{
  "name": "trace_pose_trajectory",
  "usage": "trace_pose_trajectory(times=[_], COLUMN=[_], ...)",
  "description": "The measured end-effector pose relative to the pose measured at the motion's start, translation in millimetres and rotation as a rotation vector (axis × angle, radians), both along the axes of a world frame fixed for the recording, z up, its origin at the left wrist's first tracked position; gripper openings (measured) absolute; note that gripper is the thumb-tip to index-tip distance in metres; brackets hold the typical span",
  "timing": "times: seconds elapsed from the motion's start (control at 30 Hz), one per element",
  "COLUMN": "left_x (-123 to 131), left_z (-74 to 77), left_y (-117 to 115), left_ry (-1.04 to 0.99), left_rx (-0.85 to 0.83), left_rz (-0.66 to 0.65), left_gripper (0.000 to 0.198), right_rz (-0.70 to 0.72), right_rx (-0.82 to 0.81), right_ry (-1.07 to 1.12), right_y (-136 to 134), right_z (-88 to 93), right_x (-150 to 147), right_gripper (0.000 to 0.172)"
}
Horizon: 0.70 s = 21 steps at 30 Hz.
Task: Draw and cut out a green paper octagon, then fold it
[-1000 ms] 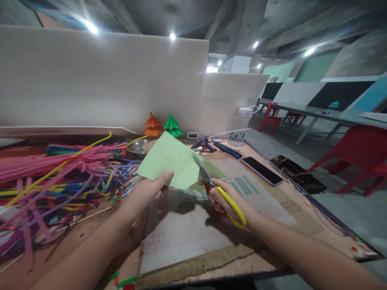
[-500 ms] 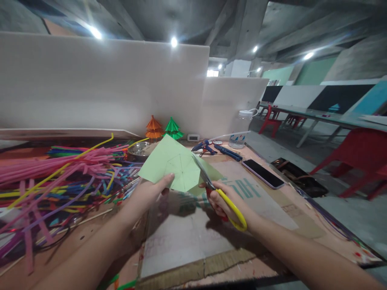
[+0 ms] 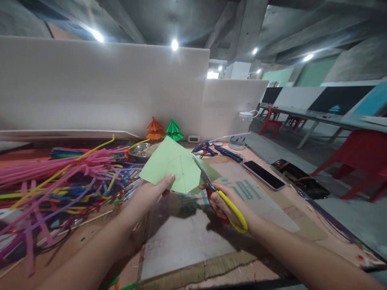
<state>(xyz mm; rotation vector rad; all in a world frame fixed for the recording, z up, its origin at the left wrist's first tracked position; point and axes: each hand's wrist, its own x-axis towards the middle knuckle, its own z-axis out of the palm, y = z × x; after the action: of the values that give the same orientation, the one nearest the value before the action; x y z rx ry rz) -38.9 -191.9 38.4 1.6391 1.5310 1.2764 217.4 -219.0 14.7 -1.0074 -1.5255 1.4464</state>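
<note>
My left hand (image 3: 160,189) pinches the lower left edge of a light green sheet of paper (image 3: 173,163), thumb on top. Pencil lines cross on the sheet and form a many-sided outline. In my right hand (image 3: 222,201) is a pair of scissors (image 3: 232,213) with yellow and red handles. The blades are at the right side of the paper, where a strip of it hangs to the right behind them. Both hands are above a cardboard sheet (image 3: 181,249) under a clear film with green lettering.
Pink, yellow and purple pipe cleaners (image 3: 75,165) heap at the left. Orange (image 3: 155,129) and green paper trees (image 3: 173,131) stand at the back, near a glue gun (image 3: 205,148), a utility knife (image 3: 228,154) and a water bottle (image 3: 240,131). A phone (image 3: 263,175) lies at the right.
Almost nothing differs. The whole view has shifted down slightly; the paper, the scissors and both hands keep nearly the same places relative to each other.
</note>
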Motion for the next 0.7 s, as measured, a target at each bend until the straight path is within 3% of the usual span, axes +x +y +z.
trace_pose_trajectory(times=[0.7], left_x=[-3.3], left_z=[-3.2], left_y=[2.9], left_ry=[-0.007], left_rx=[-0.033], left_rz=[-0.076], left_gripper=[0.04], right_rz=[0.001], right_rx=[-0.005], right_ry=[0.01], right_y=[2.0], right_z=[-3.0], right_x=[0.9], right_gripper=[0.078])
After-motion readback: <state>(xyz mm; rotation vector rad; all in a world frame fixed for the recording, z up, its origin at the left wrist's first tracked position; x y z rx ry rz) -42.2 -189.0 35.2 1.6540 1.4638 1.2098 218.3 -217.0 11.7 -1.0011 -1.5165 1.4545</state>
